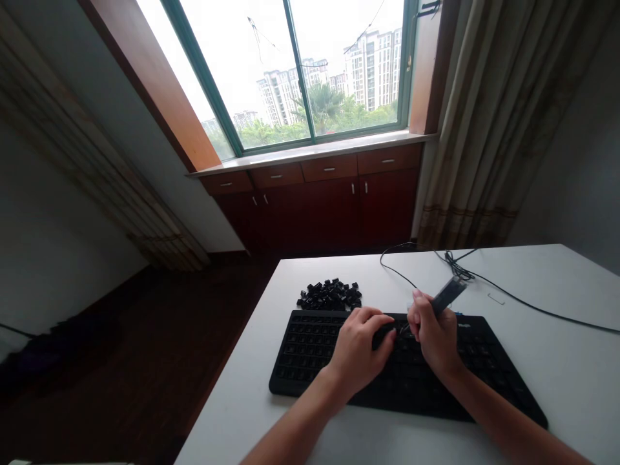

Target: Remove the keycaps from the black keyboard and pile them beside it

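Observation:
A black keyboard (407, 381) lies on the white table, its left part showing bare key positions without caps. My right hand (436, 336) is closed around the dark grey handle of a wire keycap puller (448, 295); its thin wire end points down and left over the keyboard's upper rows. My left hand (361, 345) rests over the middle of the keyboard, thumb and forefinger curled close together beside the wire. What sits between those fingertips is too dark to make out. Behind the keyboard's upper left edge is a pile of loose black keycaps (330, 295).
A black cable (523, 303) runs across the table's back right, bundled near the far edge. A small bent wire piece (496, 299) lies near it. The table's left edge drops to a dark floor (194, 336). Beyond stand red-brown cabinets (329, 206) under a window.

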`<state>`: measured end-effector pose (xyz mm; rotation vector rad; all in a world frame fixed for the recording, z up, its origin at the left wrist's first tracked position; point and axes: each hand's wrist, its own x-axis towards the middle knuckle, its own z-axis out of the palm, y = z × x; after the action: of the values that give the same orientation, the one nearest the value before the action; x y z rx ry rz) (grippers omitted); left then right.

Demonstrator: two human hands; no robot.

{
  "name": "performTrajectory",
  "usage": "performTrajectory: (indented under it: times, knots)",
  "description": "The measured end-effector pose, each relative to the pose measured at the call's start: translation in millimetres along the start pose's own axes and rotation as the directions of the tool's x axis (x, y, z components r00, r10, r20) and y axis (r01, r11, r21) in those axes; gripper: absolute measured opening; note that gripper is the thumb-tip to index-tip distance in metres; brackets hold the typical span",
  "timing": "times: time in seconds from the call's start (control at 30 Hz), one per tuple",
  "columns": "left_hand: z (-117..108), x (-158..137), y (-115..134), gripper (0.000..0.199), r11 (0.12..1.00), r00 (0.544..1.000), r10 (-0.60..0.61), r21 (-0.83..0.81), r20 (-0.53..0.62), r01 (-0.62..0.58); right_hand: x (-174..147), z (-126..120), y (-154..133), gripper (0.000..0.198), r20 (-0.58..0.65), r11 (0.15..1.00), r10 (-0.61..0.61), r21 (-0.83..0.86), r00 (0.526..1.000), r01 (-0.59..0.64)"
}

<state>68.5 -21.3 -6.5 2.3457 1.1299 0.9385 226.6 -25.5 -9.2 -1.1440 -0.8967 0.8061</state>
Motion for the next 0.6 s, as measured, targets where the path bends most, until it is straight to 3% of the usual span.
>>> performTrajectory:
  times: [0.27,0.6]
  knots:
    - [-38,13,-53,0.015,0.963,0.979,-0.098,0.231,-0.178,0.138,0,0,-1,0.052,0.038,0.999,0.018,-0.046,0.999,-0.016]
    - [-38,10,-69,0.005,0.931,0.989,-0.061,0.351,-0.136,0.106,0,-1,0,0.053,0.072,0.997,0.017,-0.074,0.997,-0.011]
